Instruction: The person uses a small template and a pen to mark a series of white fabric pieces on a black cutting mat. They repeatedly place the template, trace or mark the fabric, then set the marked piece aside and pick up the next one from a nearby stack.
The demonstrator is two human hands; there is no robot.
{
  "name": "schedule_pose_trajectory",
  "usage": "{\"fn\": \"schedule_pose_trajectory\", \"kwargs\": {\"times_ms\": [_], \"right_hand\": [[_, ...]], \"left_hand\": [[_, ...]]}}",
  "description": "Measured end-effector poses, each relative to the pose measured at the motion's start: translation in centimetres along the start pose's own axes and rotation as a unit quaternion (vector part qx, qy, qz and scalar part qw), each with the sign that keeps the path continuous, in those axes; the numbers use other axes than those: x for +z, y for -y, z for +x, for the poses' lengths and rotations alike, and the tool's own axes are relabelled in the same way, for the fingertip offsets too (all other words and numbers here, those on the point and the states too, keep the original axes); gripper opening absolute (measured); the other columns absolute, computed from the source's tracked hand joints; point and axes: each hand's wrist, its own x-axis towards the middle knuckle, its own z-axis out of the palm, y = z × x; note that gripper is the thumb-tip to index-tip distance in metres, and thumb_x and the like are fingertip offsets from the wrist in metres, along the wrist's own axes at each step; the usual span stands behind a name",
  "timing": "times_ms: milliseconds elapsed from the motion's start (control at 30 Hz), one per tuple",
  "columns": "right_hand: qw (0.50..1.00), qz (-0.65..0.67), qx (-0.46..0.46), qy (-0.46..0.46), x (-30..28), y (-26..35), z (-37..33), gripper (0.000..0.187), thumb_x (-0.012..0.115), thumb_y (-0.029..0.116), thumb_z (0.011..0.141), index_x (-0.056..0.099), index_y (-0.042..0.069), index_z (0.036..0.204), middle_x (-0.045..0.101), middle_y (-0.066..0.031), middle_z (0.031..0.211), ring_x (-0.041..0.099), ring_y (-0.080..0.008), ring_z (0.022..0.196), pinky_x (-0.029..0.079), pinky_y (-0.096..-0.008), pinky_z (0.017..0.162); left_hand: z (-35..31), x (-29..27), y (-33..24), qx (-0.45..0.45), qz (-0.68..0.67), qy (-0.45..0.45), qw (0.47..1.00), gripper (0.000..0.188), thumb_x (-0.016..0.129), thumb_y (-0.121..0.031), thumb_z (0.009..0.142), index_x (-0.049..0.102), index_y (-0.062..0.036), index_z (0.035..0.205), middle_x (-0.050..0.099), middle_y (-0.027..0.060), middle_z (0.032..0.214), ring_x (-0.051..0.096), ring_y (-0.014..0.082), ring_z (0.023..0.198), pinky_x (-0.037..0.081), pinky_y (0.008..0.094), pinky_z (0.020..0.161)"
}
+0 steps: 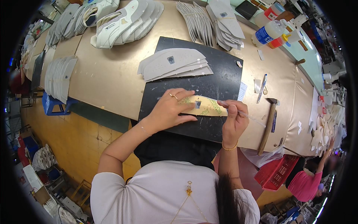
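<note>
On the black board [179, 128] lies a yellow, curved template [207, 107] with green marks and a small cut-out showing a dark patch. My left hand [171, 110] rests over its left end, fingers spread and pressing on it. In my right hand [235, 119] is a slim, pale pen [222, 102], pinched between thumb and fingers. Its tip is at the template's upper right edge. What lies beneath the template is mostly hidden. Beyond it, several grey shoe upper pieces [169, 63] sit in a fanned stack, the top one with a dark square patch.
Right of the board are a hammer [269, 127], a blue-white pen [262, 88] and scissors [265, 90]. Bottles [268, 33] stand at the back right. Bundled grey pieces [195, 24] and white shoe uppers [126, 24] line the far side. A red crate [276, 173] sits below the table's right edge.
</note>
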Motion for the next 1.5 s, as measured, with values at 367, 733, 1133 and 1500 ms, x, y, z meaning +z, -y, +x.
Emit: {"fn": "schedule_pose_trajectory", "kwargs": {"times_ms": [367, 733, 1133, 1500], "right_hand": [[0.999, 0.033, 0.02, -0.016, 1.3, 0.4, 0.3, 0.023, 0.059, 0.017, 0.105, 0.068, -0.002, 0.097, 0.07, -0.0114, 0.094, 0.066, -0.0199, 0.089, 0.051, -0.031, 0.083], [0.999, -0.006, -0.005, 0.042, 1.8, -1.0, 0.7, 0.019, 0.053, 0.015, 0.108, 0.058, -0.003, 0.104, 0.067, -0.0158, 0.098, 0.069, -0.0222, 0.09, 0.057, -0.0345, 0.087], [0.999, 0.014, 0.0, 0.036, 1.7, -0.9, 1.1, 0.018, 0.052, 0.014, 0.108, 0.058, -0.003, 0.105, 0.067, -0.0159, 0.097, 0.07, -0.0224, 0.09, 0.057, -0.0349, 0.087], [0.999, 0.016, 0.001, 0.028, 0.4, -1.3, 0.2, 0.017, 0.053, 0.012, 0.107, 0.058, -0.004, 0.106, 0.067, -0.0152, 0.098, 0.069, -0.0217, 0.091, 0.057, -0.0349, 0.088]], "left_hand": [[2.8, -2.0, 7.4, -0.214, 0.188, -0.179, 0.942, 0.063, 0.083, -0.041, 0.081, 0.067, -0.0032, 0.128, 0.06, 0.0129, 0.121, 0.05, 0.0318, 0.117, 0.04, 0.0432, 0.101], [2.5, -1.6, 7.5, -0.175, 0.179, -0.226, 0.941, 0.059, 0.09, -0.031, 0.072, 0.068, -0.0082, 0.122, 0.064, 0.0073, 0.117, 0.055, 0.0271, 0.111, 0.04, 0.0408, 0.1], [2.4, -2.4, 4.9, -0.139, 0.187, -0.208, 0.95, 0.054, 0.086, -0.033, 0.076, 0.068, -0.0088, 0.12, 0.062, 0.0101, 0.123, 0.055, 0.0297, 0.116, 0.04, 0.0435, 0.102], [0.0, 0.3, -0.5, -0.03, 0.005, 0.017, 0.999, 0.038, 0.088, -0.023, 0.07, 0.072, -0.0079, 0.101, 0.063, 0.0101, 0.133, 0.058, 0.0309, 0.121, 0.045, 0.0447, 0.099]]}}
